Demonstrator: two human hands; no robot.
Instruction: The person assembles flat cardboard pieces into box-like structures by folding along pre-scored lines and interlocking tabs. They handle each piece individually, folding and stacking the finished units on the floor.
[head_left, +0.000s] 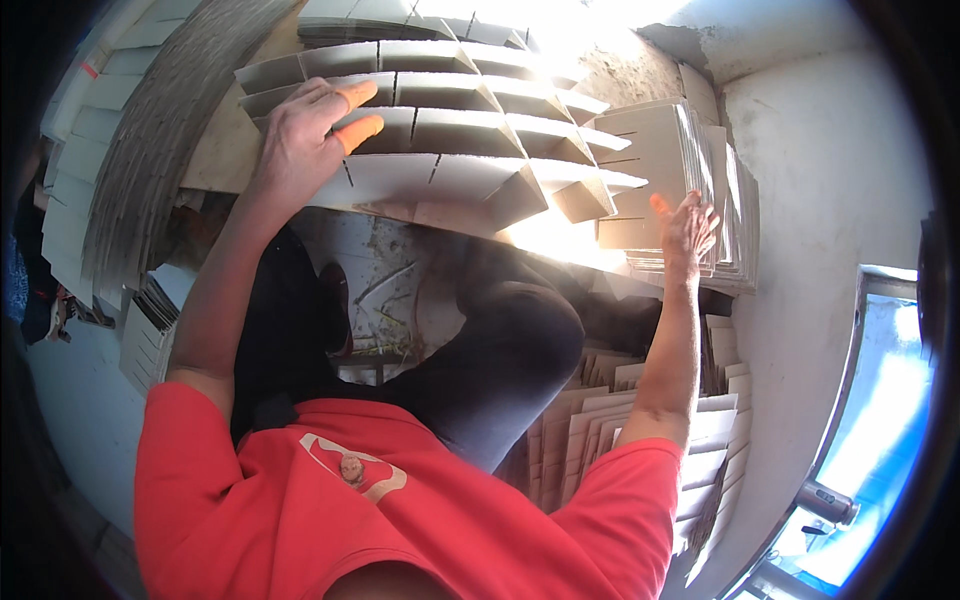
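Observation:
A grid of interlocked slotted cardboard strips, a box divider, stands on a board in front of me. My left hand is over its left end, with orange covers on the thumb and forefinger. Those two digits are apart, one on each side of a strip's top edge; the other fingers are bent. At the right, my right hand reaches over a stack of flat slotted cardboard sheets. Its fingers are spread by the sheets' edges, the thumb also covered in orange. I see no sheet held between them.
A tall pile of grey-brown cardboard strips rises at the left. More slotted pieces stand in rows low at the right, near my leg. A pale wall and a blue window bound the right side. Strong sunlight washes out the far edge.

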